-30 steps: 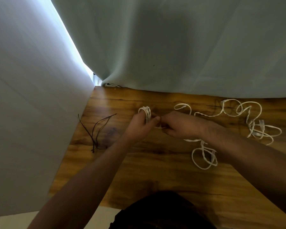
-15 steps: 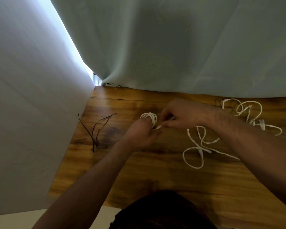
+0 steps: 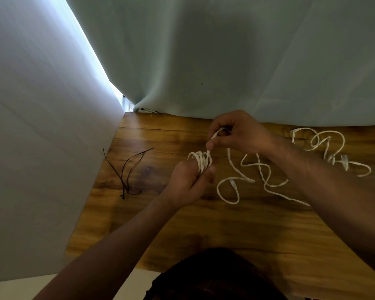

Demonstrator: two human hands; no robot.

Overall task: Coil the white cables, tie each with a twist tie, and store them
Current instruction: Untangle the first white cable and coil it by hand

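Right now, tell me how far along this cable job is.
Done: nothing is tied or stored yet. In hand: the left hand holds a partial coil while the right hand feeds the strand. Left: that cable's slack, a second cable lying loose, and the twist ties lying unused on the table.

No text, label, brand, number or sign can be read anywhere in view.

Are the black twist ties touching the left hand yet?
Apart. The head view shows bare wooden table between the twist ties and the left hand, which holds the cable coil.
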